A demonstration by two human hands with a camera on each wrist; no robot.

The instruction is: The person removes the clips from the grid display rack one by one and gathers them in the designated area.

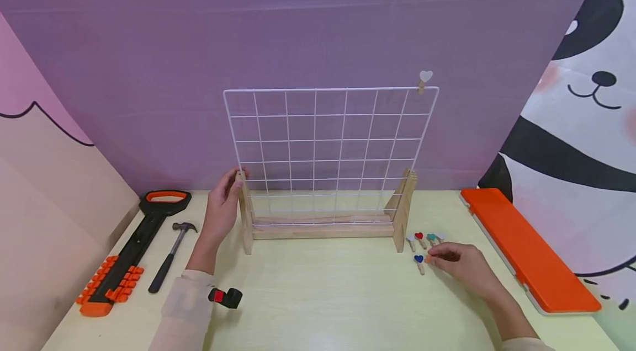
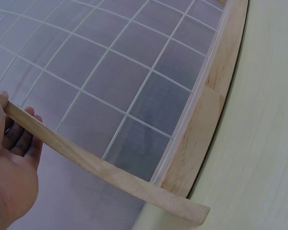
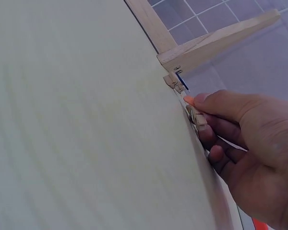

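Note:
A white wire grid panel [image 1: 316, 141] stands upright in a wooden stand [image 1: 323, 232]. My left hand [image 1: 222, 212] grips the top of the stand's left upright, with the thumb in front and fingers behind in the left wrist view. At the right, my right hand [image 1: 466, 269] pinches a small wooden clothespin with an orange heart [image 3: 188, 99], low at the tabletop; the fingers partly hide it. Beside it lie clothespins with a blue heart [image 1: 419, 259], a red heart [image 1: 419, 235], a teal heart [image 1: 431, 237] and white hearts. One white-heart clothespin [image 1: 425, 77] is clipped on the grid's top right.
On the left of the table lie a black and orange saw-like tool [image 1: 136, 246] with orange pieces along it, and a claw hammer [image 1: 171, 257]. A long orange case [image 1: 529, 249] lies at the right. A purple backdrop [image 1: 318, 25] hangs behind the grid.

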